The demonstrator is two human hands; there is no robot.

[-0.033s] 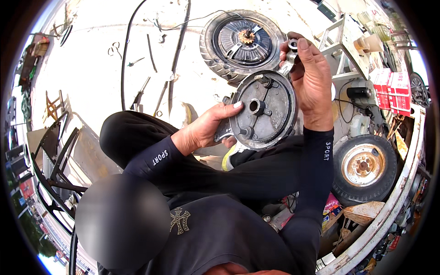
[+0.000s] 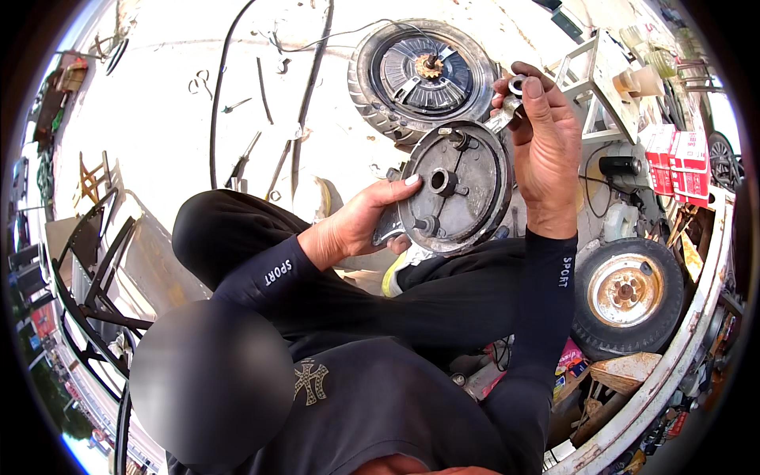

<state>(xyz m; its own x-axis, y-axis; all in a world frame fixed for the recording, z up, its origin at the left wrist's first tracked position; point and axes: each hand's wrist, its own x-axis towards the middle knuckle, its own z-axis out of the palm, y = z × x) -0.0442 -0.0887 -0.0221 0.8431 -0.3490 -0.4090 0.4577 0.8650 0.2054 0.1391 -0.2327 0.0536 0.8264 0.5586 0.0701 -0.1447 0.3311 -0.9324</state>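
Observation:
My left hand (image 2: 356, 222) holds a round grey metal plate (image 2: 467, 210) by its left side, thumb on its face; the plate has a central bushing and small posts. My right hand (image 2: 542, 146) is closed on a silvery metal fitting (image 2: 516, 85) with a ring end, at the plate's upper right; whether it is joined to the plate I cannot tell. Beyond the plate lies a black-tyred wheel (image 2: 376, 87) with a hub motor and sprocket. My legs (image 2: 229, 237) are bent beneath my hands.
Cables (image 2: 214, 119), scissors (image 2: 202, 83) and tools (image 2: 245, 158) lie on the pale ground. On the right are a white metal frame (image 2: 613, 111), red cartons (image 2: 677, 158), a rusty-rimmed wheel (image 2: 625, 293) and a cluttered white-edged cart (image 2: 716, 261). A black metal frame (image 2: 91, 301) stands at left.
My right hand and the fitting in it have shifted slightly right and down. My left hand and the plate have barely moved.

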